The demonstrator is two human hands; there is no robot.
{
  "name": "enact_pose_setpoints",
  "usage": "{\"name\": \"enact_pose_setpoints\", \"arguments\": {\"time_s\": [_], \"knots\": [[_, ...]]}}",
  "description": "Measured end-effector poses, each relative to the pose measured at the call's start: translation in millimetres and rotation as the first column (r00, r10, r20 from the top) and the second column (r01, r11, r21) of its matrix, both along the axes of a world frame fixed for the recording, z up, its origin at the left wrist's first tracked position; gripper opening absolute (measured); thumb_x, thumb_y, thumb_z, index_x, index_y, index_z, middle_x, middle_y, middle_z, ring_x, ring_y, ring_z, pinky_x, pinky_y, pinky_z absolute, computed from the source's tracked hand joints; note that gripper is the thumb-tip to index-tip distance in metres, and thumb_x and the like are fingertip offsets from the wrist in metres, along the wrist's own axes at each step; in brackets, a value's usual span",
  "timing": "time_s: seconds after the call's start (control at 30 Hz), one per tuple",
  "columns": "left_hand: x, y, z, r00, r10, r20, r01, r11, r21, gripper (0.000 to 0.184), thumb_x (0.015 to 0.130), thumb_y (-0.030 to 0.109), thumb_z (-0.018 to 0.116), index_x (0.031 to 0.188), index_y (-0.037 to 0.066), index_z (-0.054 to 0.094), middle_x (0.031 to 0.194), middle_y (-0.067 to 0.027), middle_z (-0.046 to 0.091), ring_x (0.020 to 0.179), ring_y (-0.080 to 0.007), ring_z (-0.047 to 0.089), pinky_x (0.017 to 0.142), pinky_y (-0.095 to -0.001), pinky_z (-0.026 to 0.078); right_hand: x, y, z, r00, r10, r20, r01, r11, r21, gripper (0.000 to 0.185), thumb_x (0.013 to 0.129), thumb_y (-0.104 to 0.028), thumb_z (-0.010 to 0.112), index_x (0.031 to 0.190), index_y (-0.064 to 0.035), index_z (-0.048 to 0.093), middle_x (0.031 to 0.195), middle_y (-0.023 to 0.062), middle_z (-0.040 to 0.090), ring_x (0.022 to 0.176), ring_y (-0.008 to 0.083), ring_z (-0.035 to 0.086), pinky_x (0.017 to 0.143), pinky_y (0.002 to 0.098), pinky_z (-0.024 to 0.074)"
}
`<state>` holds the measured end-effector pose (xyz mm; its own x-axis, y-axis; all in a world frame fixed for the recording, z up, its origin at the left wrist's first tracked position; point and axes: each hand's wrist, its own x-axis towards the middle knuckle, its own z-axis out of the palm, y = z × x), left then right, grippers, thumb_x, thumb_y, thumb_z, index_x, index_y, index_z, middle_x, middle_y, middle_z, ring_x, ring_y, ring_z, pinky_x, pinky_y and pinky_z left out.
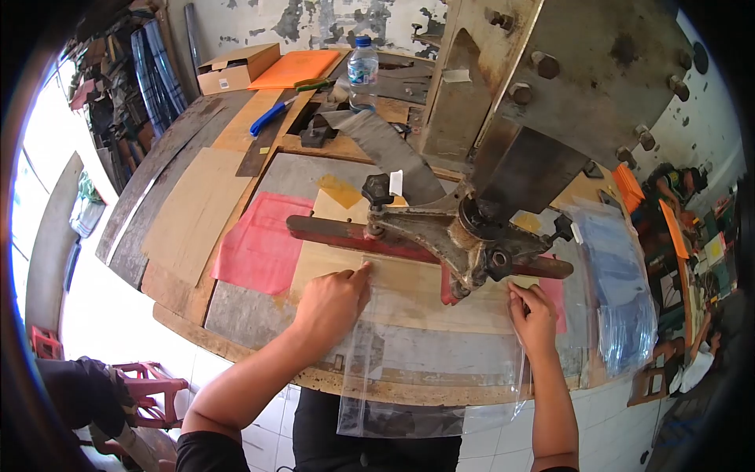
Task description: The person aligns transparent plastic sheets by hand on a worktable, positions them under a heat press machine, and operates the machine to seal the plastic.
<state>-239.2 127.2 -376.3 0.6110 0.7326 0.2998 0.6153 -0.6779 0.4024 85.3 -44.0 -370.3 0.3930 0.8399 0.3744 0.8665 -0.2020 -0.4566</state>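
Note:
A clear plastic sheet (432, 385) lies across the front of the work table and hangs over its edge toward my lap. My left hand (334, 300) has its fingers closed at the sheet's upper left corner, close to the press bar. At the opposite corner, my right hand (533, 316) pinches the sheet between thumb and fingers. Just beyond both hands is a long metal press bar (330, 230) on a cast bracket. Under the bar are a tan board (318, 267) and a pink sheet (258, 240).
Stacked clear plastic pieces (617, 287) lie at the table's right. Farther back are a blue-handled cutter (271, 118), a water bottle (362, 75), a cardboard box (238, 69) and an orange sheet stack (295, 68). The heavy press column (582, 71) rises overhead. Other people sit at both sides.

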Motion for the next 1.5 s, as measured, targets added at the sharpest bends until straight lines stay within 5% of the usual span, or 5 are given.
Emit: {"name": "enact_pose_setpoints", "arguments": {"time_s": [0.17,1.5], "knots": [[0,-2,9,1.000,-0.026,-0.010,0.026,0.999,0.031,0.032,0.101,0.018,0.060,0.125,-0.001,0.070,0.086,-0.0171,0.073,0.073,-0.0362,0.071,0.067,-0.0478,0.057,3,-2,-3,1.000,0.006,0.005,-0.006,1.000,-0.001,0.025,0.092,-0.008,0.072,0.115,-0.0046,0.078,0.084,0.0132,0.066,0.067,0.0264,0.065,0.063,0.0370,0.0523],[0,1,7,0.997,-0.058,0.052,0.053,0.993,0.106,0.030,0.095,0.016,0.063,0.119,0.003,0.075,0.086,-0.0184,0.074,0.073,-0.0364,0.072,0.068,-0.0476,0.058,9,-6,-5,0.995,0.093,-0.024,-0.090,0.991,0.094,0.022,0.091,-0.007,0.071,0.112,-0.0028,0.076,0.093,0.0148,0.069,0.078,0.0348,0.070,0.070,0.0420,0.0560]]}}
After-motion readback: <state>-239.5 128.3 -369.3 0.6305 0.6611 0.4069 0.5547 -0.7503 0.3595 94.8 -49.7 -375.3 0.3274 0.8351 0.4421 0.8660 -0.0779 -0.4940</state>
